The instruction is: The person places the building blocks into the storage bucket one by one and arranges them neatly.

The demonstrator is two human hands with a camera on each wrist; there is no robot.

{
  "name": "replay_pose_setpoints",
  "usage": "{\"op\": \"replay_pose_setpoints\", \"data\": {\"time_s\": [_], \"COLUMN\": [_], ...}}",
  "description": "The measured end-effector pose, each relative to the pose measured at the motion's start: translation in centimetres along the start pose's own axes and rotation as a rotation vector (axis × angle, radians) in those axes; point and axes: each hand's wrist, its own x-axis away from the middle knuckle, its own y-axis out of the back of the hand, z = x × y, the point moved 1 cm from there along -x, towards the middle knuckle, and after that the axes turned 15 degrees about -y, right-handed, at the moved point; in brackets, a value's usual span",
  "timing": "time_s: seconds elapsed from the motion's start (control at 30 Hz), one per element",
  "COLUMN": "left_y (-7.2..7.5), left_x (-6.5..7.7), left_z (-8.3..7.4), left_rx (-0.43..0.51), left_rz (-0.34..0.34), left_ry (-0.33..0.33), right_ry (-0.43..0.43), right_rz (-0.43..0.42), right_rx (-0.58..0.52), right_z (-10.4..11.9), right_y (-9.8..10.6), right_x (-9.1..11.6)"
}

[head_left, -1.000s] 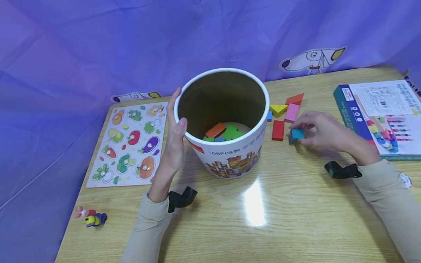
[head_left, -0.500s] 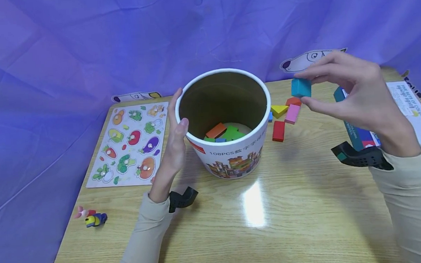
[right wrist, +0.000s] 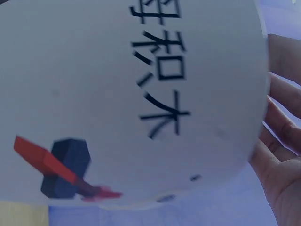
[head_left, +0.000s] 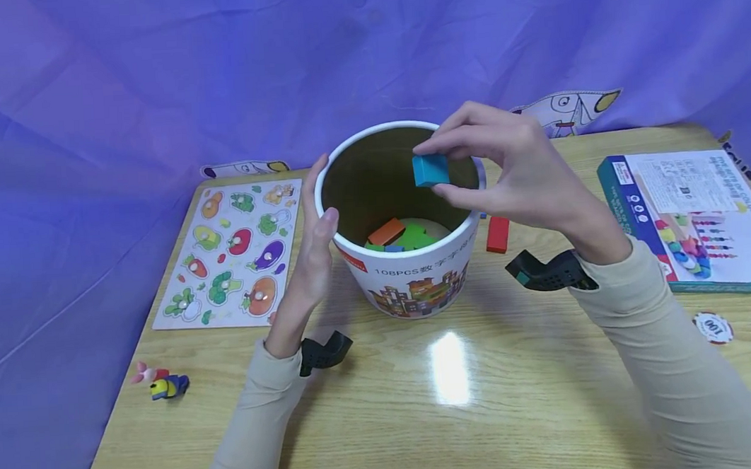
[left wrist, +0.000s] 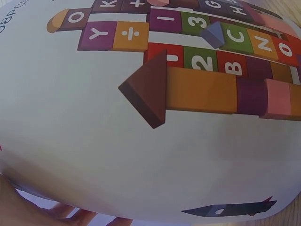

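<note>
A white bucket (head_left: 423,289) stands upright on the table in the head view. Orange (head_left: 386,231) and green blocks (head_left: 416,237) lie inside at its bottom. My left hand (head_left: 315,252) rests against its left side, fingers extended along the wall, thumb near the rim. Pinched between the thumb and fingers of my right hand (head_left: 512,163) is a blue block (head_left: 430,170), held over the bucket's mouth at the right rim. Right of the bucket lies a red block (head_left: 497,234). Printed bucket wall (left wrist: 70,117) fills most of the left wrist view.
On the left lies a vegetable puzzle board (head_left: 247,221), with a small blue-and-yellow figurine (head_left: 170,387) below it. A flat boxed set (head_left: 693,211) is at the right, poker chips (head_left: 714,328) in front. A purple curtain (head_left: 341,59) hangs behind the table.
My right hand has lifted the blue block off the table and carried it left over the bucket. The left hand and bucket have stayed put.
</note>
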Motion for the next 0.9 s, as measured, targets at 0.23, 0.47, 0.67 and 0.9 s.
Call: {"op": "replay_pose_setpoints", "data": {"time_s": [0.23, 0.47, 0.67, 0.9], "left_y": [0.1, 0.3, 0.1, 0.0], "left_x": [0.0, 0.1, -0.1, 0.0], "left_z": [0.0, 0.0, 0.2, 0.2], "left_rx": [0.010, 0.017, 0.032, 0.017], "left_rz": [-0.003, -0.015, -0.008, 0.005], "left_ry": [-0.002, 0.001, -0.004, -0.011], "right_ry": [-0.004, -0.001, -0.009, 0.020], "right_rz": [0.008, 0.011, 0.010, 0.016], "right_rx": [-0.051, -0.070, -0.053, -0.056], "right_z": [0.0, 0.0, 0.0, -0.1], "right_y": [-0.7, -1.0, -0.9, -0.8], "right_x": [-0.6, -1.0, -1.1, -1.1]}}
